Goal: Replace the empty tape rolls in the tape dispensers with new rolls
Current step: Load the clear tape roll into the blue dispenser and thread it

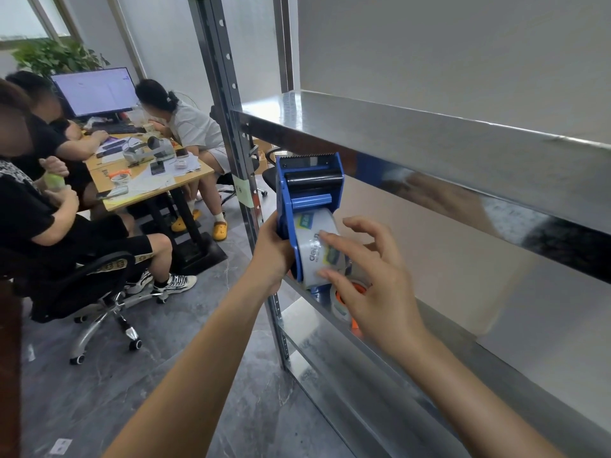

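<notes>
Left hand: the left hand (pixel 272 249) is wrapped around the blue tape dispenser (pixel 309 200), gripping it from the left side and holding it upright in the air in front of the metal shelf rack (pixel 429 140).

Right hand: the right hand (pixel 370 279) is spread wide, with its fingertips (pixel 325 238) resting on the face of the tape roll (pixel 317 249); it is pressing or touching, not closed around anything.

Tape dispenser: blue plastic, with a toothed cutting edge at the top and a black roller just below it. Its top sits level with the front lip of the upper shelf.

Tape roll: clear tape with a printed label, seated in the lower part of the dispenser, between the two hands. Whether it is fully seated on the hub cannot be told from this angle.

Second roll: another roll with an orange core (pixel 355 292) lies on the lower shelf (pixel 330 328), partly hidden behind the right hand.

Shelf rack: shiny metal, with a perforated upright post (pixel 238 133) on its left; a small pale green sticky note (pixel 242 190) is stuck to the post.

Background: to the left, well apart from the rack, three people sit around a wooden desk (pixel 145 180) with a monitor (pixel 96 92) and scattered small items.

Floor: dark grey stone tiles (pixel 132 375).
</notes>
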{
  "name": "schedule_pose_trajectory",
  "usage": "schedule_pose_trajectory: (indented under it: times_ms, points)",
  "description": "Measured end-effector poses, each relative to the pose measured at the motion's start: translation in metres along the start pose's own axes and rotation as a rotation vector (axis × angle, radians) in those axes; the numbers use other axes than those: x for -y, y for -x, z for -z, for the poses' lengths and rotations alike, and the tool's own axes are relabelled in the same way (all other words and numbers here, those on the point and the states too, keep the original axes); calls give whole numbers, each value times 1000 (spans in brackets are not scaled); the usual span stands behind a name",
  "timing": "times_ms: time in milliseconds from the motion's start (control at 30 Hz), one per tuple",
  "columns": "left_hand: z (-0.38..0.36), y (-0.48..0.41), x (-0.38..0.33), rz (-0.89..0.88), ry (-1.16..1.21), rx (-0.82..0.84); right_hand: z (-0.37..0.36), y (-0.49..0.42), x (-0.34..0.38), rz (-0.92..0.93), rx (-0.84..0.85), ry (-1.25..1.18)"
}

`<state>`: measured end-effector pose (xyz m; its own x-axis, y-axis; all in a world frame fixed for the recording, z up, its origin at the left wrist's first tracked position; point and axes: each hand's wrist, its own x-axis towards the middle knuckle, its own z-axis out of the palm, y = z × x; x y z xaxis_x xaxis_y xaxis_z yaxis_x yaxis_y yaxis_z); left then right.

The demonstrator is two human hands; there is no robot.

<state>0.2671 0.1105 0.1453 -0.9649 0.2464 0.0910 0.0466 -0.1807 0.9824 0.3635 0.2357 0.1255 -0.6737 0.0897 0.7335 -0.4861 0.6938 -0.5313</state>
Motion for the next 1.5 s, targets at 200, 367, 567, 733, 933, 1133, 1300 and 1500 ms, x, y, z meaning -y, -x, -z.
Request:
schedule_pose_trajectory:
  times_ms: [200,367,567,733,933,1133,1300,1500]
  points:
    - [-2,2,1,-1,-16,-32,-2,4,5,-33,-27,-29]
    - [-1,0,2,23,-32,-54,3,-1,10,-85,6,-48]
    - [1,1,3,38,-87,-6,12,-9,5,-24,66,-6]
    - [-3,4,0,43,-43,6,10,-7,12,-3,37,-13]
    - [-1,9,-4,41,-5,4,12,-13,12,25,51,7]
    - [4,18,-6,30,12,31,6,-9,15,-6,43,-37]
    - [6,18,-7,30,10,13,6,-12,17,0,73,-40]
    - [12,17,-6,25,-99,-9,7,-14,21,-77,133,-57]
